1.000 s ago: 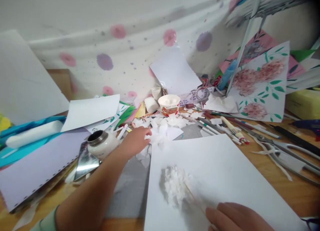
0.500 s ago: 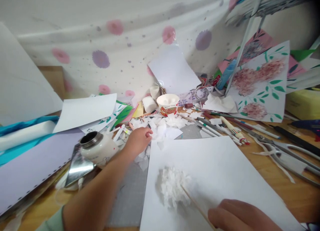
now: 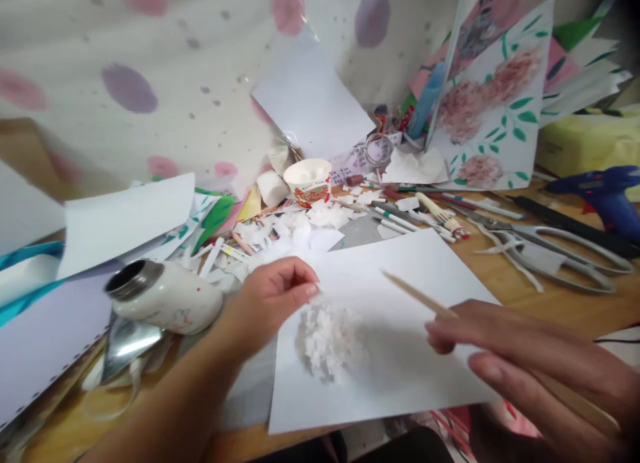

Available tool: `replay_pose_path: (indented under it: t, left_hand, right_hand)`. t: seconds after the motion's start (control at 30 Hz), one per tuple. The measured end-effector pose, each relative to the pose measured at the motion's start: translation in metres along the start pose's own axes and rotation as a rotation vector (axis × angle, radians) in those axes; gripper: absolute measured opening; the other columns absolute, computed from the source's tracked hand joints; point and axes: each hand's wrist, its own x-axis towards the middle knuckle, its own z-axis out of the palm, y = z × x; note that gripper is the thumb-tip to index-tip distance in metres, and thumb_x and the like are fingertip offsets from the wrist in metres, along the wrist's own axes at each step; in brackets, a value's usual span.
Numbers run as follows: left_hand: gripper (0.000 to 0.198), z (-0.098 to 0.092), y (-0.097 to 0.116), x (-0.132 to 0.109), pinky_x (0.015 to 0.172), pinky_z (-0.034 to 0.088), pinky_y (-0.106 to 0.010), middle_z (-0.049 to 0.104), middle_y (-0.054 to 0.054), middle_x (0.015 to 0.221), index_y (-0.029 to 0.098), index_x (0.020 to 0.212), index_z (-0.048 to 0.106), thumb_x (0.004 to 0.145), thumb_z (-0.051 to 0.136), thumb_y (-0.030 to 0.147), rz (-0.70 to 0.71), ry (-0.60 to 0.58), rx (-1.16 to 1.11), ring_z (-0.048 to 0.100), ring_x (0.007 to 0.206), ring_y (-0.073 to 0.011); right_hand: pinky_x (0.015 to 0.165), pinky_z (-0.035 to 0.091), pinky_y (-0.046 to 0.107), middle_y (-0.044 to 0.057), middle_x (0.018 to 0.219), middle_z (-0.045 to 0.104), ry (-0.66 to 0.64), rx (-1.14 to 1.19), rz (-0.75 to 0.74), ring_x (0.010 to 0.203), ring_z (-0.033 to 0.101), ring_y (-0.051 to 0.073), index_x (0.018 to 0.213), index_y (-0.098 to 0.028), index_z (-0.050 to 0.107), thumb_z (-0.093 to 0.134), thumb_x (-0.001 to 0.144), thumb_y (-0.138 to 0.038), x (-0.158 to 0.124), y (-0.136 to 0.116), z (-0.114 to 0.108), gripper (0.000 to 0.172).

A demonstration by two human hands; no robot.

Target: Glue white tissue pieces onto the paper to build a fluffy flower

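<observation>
Wooden tabletop [image 3: 565, 309], crowded. White sheet [image 3: 410, 383] lay flat, reaching the near edge, partly over a grey mat [image 3: 247, 403] that showed along the sheet's left side. Right of sheet: large scissors [image 3: 500, 226]; farther right, a blue glue gun [image 3: 607, 195]. Just beyond sheet: pens [image 3: 395, 220], side by side, and strewn paper scraps [image 3: 265, 233].

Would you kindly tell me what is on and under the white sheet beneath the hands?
On the white sheet lies a ruffled white cluster. Grey mat shows at the sheet's left edge, wooden tabletop at its right; what lies beneath the middle is hidden.
</observation>
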Motion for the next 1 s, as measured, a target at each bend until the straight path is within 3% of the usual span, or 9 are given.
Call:
replay_pose_path:
  t: [0.07, 0.13, 0.27, 0.4, 0.5, 0.63, 0.7, 0.77, 1.0]
  left_hand:
    - [0.015, 0.016, 0.007, -0.011, 0.061, 0.043, -0.021, 0.060, 0.004, 0.067, 0.020, 0.079, 0.065, 0.081, 0.063, 0.034, -0.062, -0.142, -0.185, 0.055, 0.063, -0.0104]
    - [0.014, 0.028, 0.011, -0.018, 0.061, 0.042, -0.020, 0.061, 0.003, 0.067, 0.019, 0.081, 0.068, 0.082, 0.064, 0.033, -0.131, -0.241, -0.335, 0.055, 0.063, -0.0097]
    - [0.016, 0.039, 0.013, -0.024, 0.061, 0.040, -0.019, 0.062, 0.002, 0.069, 0.018, 0.081, 0.071, 0.083, 0.067, 0.034, -0.168, -0.280, -0.394, 0.053, 0.064, -0.0091]
    - [0.020, 0.038, 0.016, -0.025, 0.060, 0.041, -0.021, 0.060, 0.002, 0.064, 0.017, 0.080, 0.069, 0.084, 0.064, 0.036, -0.181, -0.318, -0.395, 0.051, 0.060, -0.0097]
    - [0.025, 0.033, 0.020, -0.025, 0.062, 0.043, -0.023, 0.063, 0.001, 0.070, 0.017, 0.085, 0.068, 0.087, 0.057, 0.040, -0.142, -0.362, -0.291, 0.053, 0.062, -0.0111]
    - [0.032, 0.026, 0.025, -0.027, 0.054, 0.038, -0.022, 0.059, 0.004, 0.068, 0.021, 0.094, 0.066, 0.071, 0.072, 0.044, -0.021, -0.282, -0.002, 0.048, 0.057, -0.0114]
    - [0.023, 0.025, 0.028, -0.029, 0.051, 0.035, -0.022, 0.053, 0.005, 0.060, 0.023, 0.084, 0.068, 0.069, 0.073, 0.040, 0.049, -0.226, 0.182, 0.044, 0.054, -0.0110]
    - [0.015, 0.025, 0.030, -0.032, 0.050, 0.033, -0.022, 0.051, 0.005, 0.056, 0.022, 0.073, 0.066, 0.078, 0.063, 0.036, 0.094, -0.216, 0.280, 0.043, 0.052, -0.0105]
    - [0.020, 0.028, 0.026, -0.036, 0.046, 0.028, -0.020, 0.050, 0.008, 0.052, 0.022, 0.066, 0.057, 0.084, 0.055, 0.031, 0.006, -0.405, 0.440, 0.040, 0.048, -0.0090]
  right_hand:
    - [0.064, 0.057, 0.016, 0.000, 0.098, 0.071, 0.036, 0.074, 0.047, 0.089, 0.070, 0.015, 0.119, -0.032, 0.056, 0.048, 0.098, -0.020, 0.007, -0.005, 0.004, 0.026]
    - [0.069, 0.056, 0.016, 0.001, 0.102, 0.070, 0.038, 0.109, 0.064, 0.092, 0.069, 0.013, 0.115, -0.029, 0.055, 0.051, 0.095, -0.014, 0.015, -0.011, 0.011, 0.026]
    - [0.084, 0.053, 0.020, 0.001, 0.111, 0.068, 0.003, 0.246, 0.103, 0.097, 0.066, 0.011, 0.105, -0.026, 0.054, 0.057, 0.086, -0.007, 0.028, -0.022, 0.027, 0.027]
    - [0.074, 0.051, 0.021, 0.002, 0.098, 0.068, 0.008, 0.305, 0.029, 0.086, 0.065, 0.012, 0.096, -0.022, 0.055, 0.057, 0.082, -0.002, 0.039, -0.028, 0.035, 0.025]
    - [0.064, 0.047, 0.021, -0.001, 0.079, 0.064, 0.021, 0.295, 0.035, 0.071, 0.061, 0.011, 0.086, -0.020, 0.056, 0.056, 0.082, -0.004, 0.046, -0.028, 0.038, 0.016]
    - [0.059, 0.046, 0.019, -0.003, 0.072, 0.060, -0.019, 0.356, 0.294, 0.063, 0.057, 0.010, 0.077, -0.019, 0.054, 0.058, 0.081, -0.009, 0.050, -0.030, 0.041, 0.011]
    - [0.056, 0.046, 0.018, -0.004, 0.068, 0.058, -0.050, 0.412, 0.418, 0.061, 0.055, 0.010, 0.076, -0.019, 0.053, 0.058, 0.080, -0.013, 0.049, -0.032, 0.042, 0.009]
    - [0.053, 0.045, 0.017, -0.004, 0.067, 0.057, -0.084, 0.461, 0.481, 0.060, 0.055, 0.009, 0.075, -0.019, 0.054, 0.059, 0.080, -0.015, 0.046, -0.035, 0.041, 0.008]
    - [0.072, 0.051, 0.019, -0.002, 0.084, 0.066, -0.100, 0.358, 0.337, 0.078, 0.063, 0.011, 0.091, -0.021, 0.059, 0.055, 0.087, -0.010, 0.031, -0.031, 0.029, 0.012]
